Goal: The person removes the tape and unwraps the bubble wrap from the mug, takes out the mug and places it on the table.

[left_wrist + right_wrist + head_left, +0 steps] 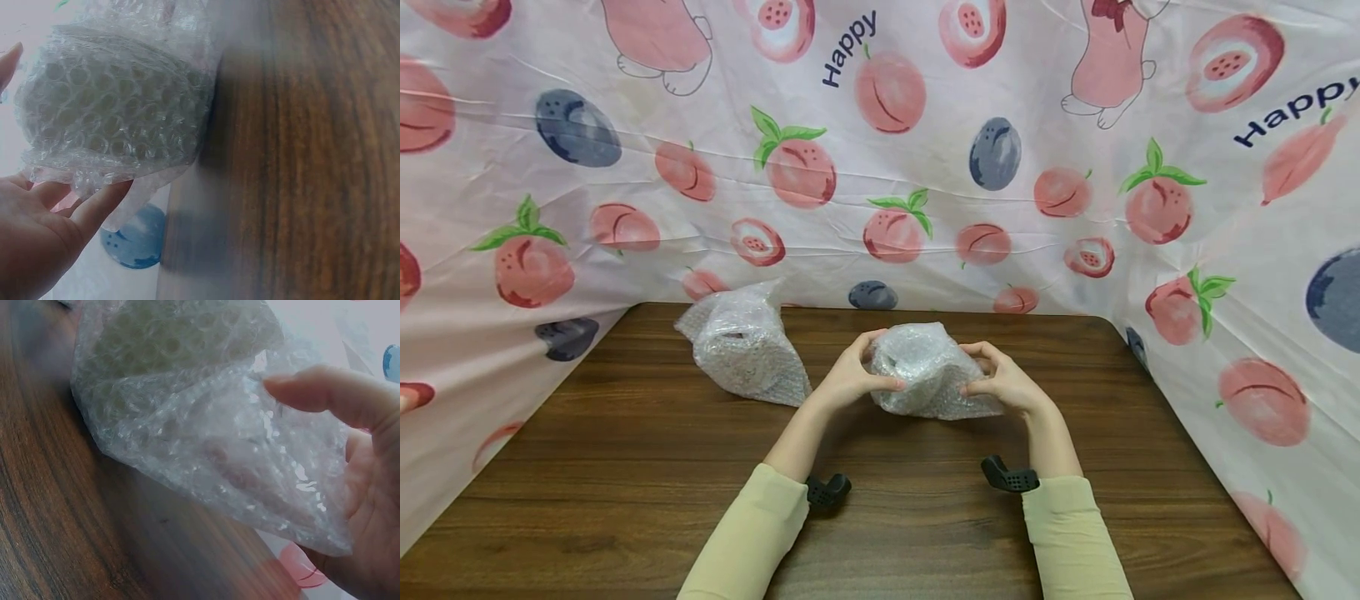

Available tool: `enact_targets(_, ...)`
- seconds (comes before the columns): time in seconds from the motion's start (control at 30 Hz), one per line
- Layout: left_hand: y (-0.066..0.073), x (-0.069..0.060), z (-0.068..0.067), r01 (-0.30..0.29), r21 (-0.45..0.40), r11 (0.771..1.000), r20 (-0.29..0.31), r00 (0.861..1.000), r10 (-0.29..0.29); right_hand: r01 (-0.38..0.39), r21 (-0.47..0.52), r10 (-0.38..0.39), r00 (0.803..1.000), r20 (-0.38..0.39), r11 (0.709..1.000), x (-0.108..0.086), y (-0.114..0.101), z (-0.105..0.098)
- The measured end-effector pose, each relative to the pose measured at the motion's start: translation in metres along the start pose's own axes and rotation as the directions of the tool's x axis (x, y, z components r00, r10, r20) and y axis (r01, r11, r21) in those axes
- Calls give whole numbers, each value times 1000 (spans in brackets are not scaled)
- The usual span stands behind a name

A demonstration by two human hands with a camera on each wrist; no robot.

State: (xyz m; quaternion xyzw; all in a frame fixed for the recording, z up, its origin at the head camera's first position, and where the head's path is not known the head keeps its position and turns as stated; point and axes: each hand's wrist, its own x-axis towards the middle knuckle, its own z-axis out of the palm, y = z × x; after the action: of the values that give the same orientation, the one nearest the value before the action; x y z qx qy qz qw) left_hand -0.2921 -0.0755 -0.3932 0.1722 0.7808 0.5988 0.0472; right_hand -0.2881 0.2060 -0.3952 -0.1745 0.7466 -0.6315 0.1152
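Between my two hands is a bubble-wrapped bundle [922,375], just above or on the wooden table; which of the two I cannot tell. My left hand [853,371] grips its left side, thumb in front and fingers behind. On the other side my right hand [1003,382] holds the loose, pointed end of the wrap. In the left wrist view, something pale greenish shows dimly through the bubble wrap [112,106]; its kind is hidden. The right wrist view has the thumb pressing on the folded clear wrap [225,444].
A second bubble-wrapped bundle [745,346] stands at the back left of the dark wooden table [910,533]. Behind and on both sides hangs a white cloth [925,183] printed with peaches. A black strap-like device [827,492] sits on each wrist.
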Motion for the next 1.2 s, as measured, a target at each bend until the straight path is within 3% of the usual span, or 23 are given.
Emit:
enact_targets(0.23, 2, -1, -1, 5, 1, 1000, 19, 1000, -5, -11, -3, 11, 1000, -1, 1000, 2, 4, -1)
enact_targets(0.37, -5, 3, 0, 6, 3, 1000, 28, 1000, -6, -25, 30, 25, 1000, 1, 999, 2, 6, -1)
enact_targets(0.8, -8, 5, 3, 20, -11, 1000, 77, 997, -19, -8, 62, 7, 1000, 22, 998, 1, 16, -5)
enact_targets(1.2, -10, 3, 4, 2, 7, 1000, 54, 999, -3, 4, -97, 1, 999, 53, 995, -1, 11, -9)
